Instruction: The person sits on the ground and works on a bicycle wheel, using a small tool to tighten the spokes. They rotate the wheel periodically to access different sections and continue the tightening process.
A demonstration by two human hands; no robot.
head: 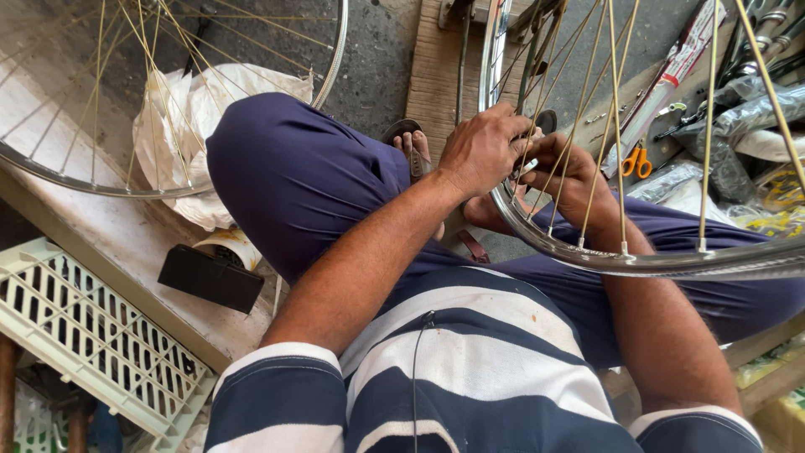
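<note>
A large shiny steel bicycle wheel rim with thin brass-coloured spokes (654, 262) stands upright across the lap of a seated person in dark blue trousers, just in front of their sandalled feet. The left hand (485, 151) is curled closed over the rim's edge, and the right hand (566, 172) reaches through the spokes, closed around a small part I cannot make out. With fingers threaded between taut spokes, a slip or sudden turn of the wheel could likely pinch them or bend a spoke.
</note>
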